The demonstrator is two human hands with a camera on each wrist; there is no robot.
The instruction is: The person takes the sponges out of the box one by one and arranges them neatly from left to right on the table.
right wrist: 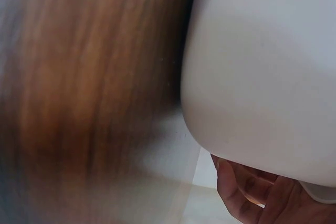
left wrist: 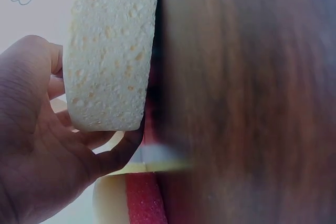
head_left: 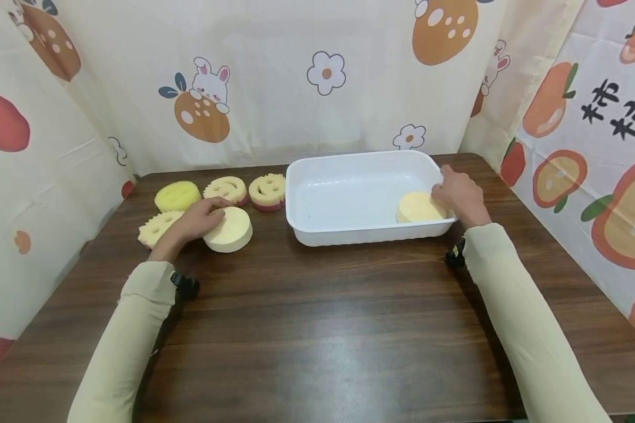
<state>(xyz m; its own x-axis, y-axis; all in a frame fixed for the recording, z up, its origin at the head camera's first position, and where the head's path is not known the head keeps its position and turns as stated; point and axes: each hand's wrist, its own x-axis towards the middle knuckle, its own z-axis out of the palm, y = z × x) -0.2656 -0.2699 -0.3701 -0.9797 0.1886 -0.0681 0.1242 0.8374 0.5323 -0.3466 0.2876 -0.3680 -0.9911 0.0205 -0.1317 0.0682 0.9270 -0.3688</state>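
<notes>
My left hand (head_left: pixel 201 220) holds a round, thick cream sponge (head_left: pixel 229 230) by its left side, over the table's left part. In the left wrist view the thumb and fingers bend round that sponge (left wrist: pixel 111 56), whose pores show clearly. At the right end of a white rectangular tray (head_left: pixel 344 236), my right hand (head_left: pixel 461 194) grips the rim. Another round cream sponge (head_left: pixel 419 207) lies inside the tray, close to that hand. From the right wrist, curled fingers (right wrist: pixel 236 195) show against the outside of the tray (right wrist: pixel 262 77).
Left of the tray are two smiley sponges (head_left: pixel 268 191) with pink-red undersides, a bright yellow scalloped sponge (head_left: pixel 177 195) and a cream scalloped sponge (head_left: pixel 157 229). Dark wood table (head_left: pixel 307 329) extends in front. Fruit-printed cloths (head_left: pixel 275 88) hang behind and along both sides.
</notes>
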